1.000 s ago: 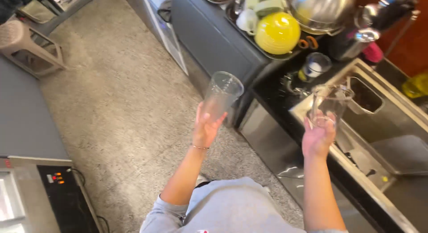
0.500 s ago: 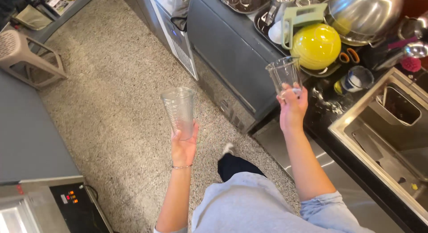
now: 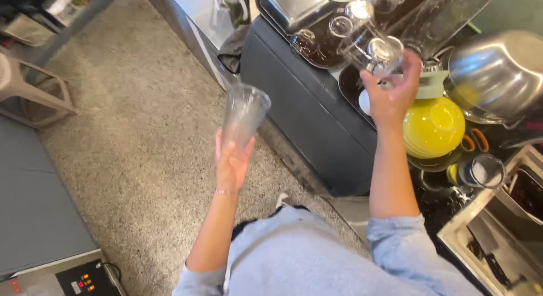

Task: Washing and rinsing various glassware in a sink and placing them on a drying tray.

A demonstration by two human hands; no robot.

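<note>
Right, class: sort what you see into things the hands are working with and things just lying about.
In hand:
- left hand holds a clear tall glass
- right hand holds a second clear glass

Lying about:
- yellow bowl
- steel mixing bowl
- plastic stool
- sink

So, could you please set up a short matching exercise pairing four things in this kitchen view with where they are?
Things:
1. tall clear glass
2. small clear glass
3. yellow bowl
4. steel bowl

Places:
a. upside down beside the steel bowl
b. in the left hand, over the floor
c. far right, on the counter
d. in the right hand, over the counter

Pairs: 1-b, 2-d, 3-a, 4-c
</note>
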